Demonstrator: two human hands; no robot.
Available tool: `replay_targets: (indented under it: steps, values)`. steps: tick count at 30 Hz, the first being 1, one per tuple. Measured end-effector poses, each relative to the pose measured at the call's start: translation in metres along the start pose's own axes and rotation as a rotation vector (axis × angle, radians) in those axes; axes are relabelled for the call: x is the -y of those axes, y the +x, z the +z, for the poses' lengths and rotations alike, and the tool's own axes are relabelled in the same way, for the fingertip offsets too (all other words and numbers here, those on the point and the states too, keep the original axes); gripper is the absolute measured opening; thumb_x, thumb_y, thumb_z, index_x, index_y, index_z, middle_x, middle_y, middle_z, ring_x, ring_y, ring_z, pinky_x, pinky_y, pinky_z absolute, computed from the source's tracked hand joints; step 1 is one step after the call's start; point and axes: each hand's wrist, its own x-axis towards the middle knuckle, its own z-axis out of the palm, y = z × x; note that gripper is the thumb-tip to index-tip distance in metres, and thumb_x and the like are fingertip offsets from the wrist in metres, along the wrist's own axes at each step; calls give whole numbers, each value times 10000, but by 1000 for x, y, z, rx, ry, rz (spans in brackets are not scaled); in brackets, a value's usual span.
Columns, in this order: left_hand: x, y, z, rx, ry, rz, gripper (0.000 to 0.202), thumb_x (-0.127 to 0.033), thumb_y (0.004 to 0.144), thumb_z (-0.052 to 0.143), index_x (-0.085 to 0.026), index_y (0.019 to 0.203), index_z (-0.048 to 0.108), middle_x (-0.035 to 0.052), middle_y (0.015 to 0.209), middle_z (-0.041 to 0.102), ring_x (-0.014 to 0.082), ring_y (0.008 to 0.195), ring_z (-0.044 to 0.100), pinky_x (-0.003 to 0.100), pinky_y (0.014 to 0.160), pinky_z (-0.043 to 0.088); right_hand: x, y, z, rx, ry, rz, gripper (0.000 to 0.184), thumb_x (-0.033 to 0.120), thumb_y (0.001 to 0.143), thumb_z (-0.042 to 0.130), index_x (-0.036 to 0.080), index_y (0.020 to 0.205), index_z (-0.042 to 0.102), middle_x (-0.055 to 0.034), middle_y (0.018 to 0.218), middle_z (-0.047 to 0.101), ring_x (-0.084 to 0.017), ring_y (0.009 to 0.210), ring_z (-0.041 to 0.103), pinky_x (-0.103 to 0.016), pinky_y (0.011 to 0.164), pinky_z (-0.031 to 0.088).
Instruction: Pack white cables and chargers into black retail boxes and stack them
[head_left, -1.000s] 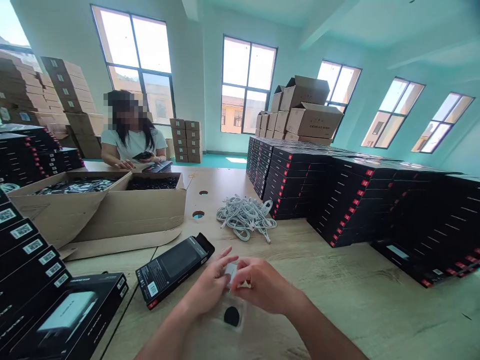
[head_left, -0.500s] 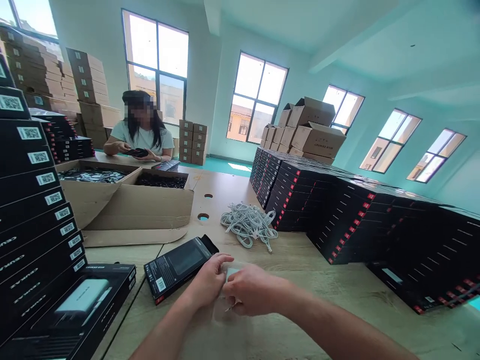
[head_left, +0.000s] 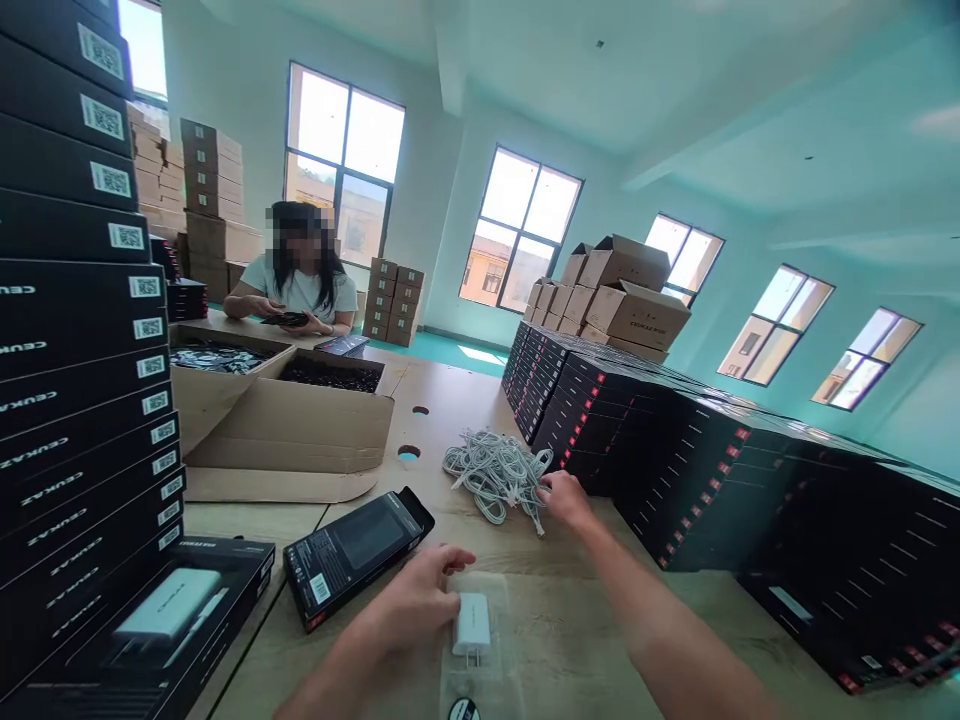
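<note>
My left hand rests on the wooden table, its fingers closed on a small white charger plug that lies on a clear plastic sleeve. My right hand is stretched forward to a pile of coiled white cables, fingers pinched on the pile's near edge. An open black retail box lies just left of my left hand.
Stacks of black boxes rise at the left and fill the right side. An open box with a white device lies near left. Open cartons sit ahead. A person works at the far end.
Both hands were together on the plug; my right hand has now left it and reached forward to the cable pile. My view has tilted up and shifted left.
</note>
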Motion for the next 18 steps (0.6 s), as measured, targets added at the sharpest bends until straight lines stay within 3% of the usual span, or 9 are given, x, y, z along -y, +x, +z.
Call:
replay_targets:
  steps: [3,6,8,11,13,16,18]
  values:
    - [-4,0,-2,-57,-74,-11,539,-135,571,649,-156,1100,751,101,1113,736,280,1082,640,375,969,485,-13,13,1,-127,31,35,202,215,891,601,207,910,803,-99,929,785,-223,895,718,-256,740,478]
    - [-12,4,-4,-147,-199,6,470,-280,644,726,-152,1096,723,106,1096,734,275,1075,640,372,972,483,-23,22,-26,-323,63,-7,340,254,980,450,182,1073,770,-139,1074,767,-241,963,709,-304,816,501]
    - [-17,6,-6,-193,-308,8,489,-448,711,725,-154,1100,688,98,1035,726,241,951,670,337,848,523,-25,23,-50,-424,83,-100,383,287,1009,404,159,1150,737,-159,1155,740,-265,1042,688,-354,891,506]
    - [-25,6,-11,-208,-470,-41,661,-723,784,564,-157,1120,626,85,894,709,185,651,657,282,540,480,-16,5,-71,-460,110,-304,336,320,1011,454,196,1126,744,-121,1153,741,-249,1049,683,-356,923,519]
    - [-29,4,-16,-147,-643,-108,781,-833,788,441,-159,1152,592,98,857,721,172,546,639,251,428,410,-1,-17,-70,-432,110,-519,281,272,1003,493,244,1096,756,-85,1122,749,-217,1005,689,-327,897,533]
    - [-31,1,-21,-24,-854,-186,783,-850,766,492,-160,1122,588,98,791,742,140,452,606,193,344,291,26,-50,-57,-384,83,-898,312,147,995,489,263,1135,742,-72,1062,754,-190,944,686,-311,850,552]
    - [-32,-1,-21,-14,-833,-178,657,-755,739,665,-164,1018,595,45,687,720,89,388,540,162,335,231,40,-63,-48,-389,87,-1014,323,117,1003,479,247,1161,729,-74,1032,755,-186,923,684,-312,825,563]
